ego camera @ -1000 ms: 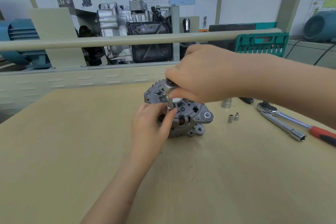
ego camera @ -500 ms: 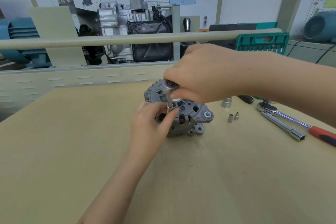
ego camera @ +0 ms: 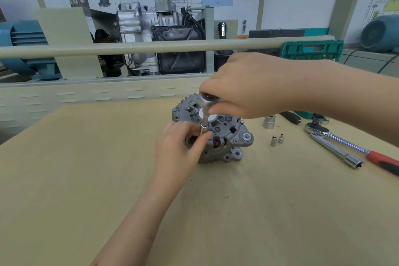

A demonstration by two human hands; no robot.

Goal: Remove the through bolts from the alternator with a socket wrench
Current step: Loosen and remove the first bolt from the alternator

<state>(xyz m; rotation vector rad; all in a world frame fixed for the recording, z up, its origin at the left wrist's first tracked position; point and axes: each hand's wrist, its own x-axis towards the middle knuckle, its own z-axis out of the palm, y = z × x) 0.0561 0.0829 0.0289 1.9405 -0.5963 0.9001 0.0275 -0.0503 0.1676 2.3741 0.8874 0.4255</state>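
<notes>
Alternator, a grey cast-metal housing (ego camera: 218,136), sits mid-table on my tan wooden bench (ego camera: 86,179), rear face up so I can reach its bolts. My right hand (ego camera: 254,86) clenches the chrome socket wrench (ego camera: 206,106) by its head, standing it upright. My left hand (ego camera: 181,147) pinches the small steel socket (ego camera: 203,128), probably steadying it on a bolt.
</notes>
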